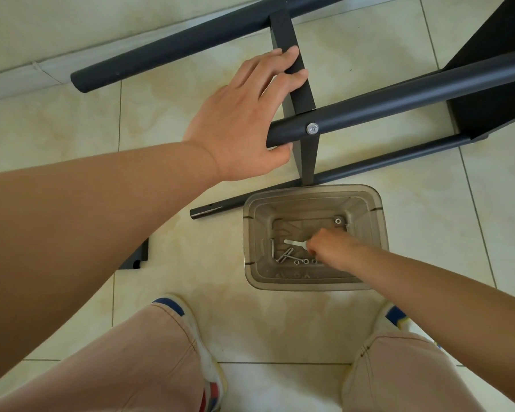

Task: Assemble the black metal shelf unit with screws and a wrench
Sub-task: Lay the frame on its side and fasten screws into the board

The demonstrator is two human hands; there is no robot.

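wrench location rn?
Head view, lower centre-right: the wrench lies inside the translucent bin on the floor, beside loose screws, with the right hand at its end.

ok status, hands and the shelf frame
Left hand gripping flat crossbar. Right hand in bin, on wrench. One screw fitted. Nothing blocking.

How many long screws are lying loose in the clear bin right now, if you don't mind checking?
3 visible: one lies upright-looking by the bin's left wall, and two cross beside it. The right hand may hide more.
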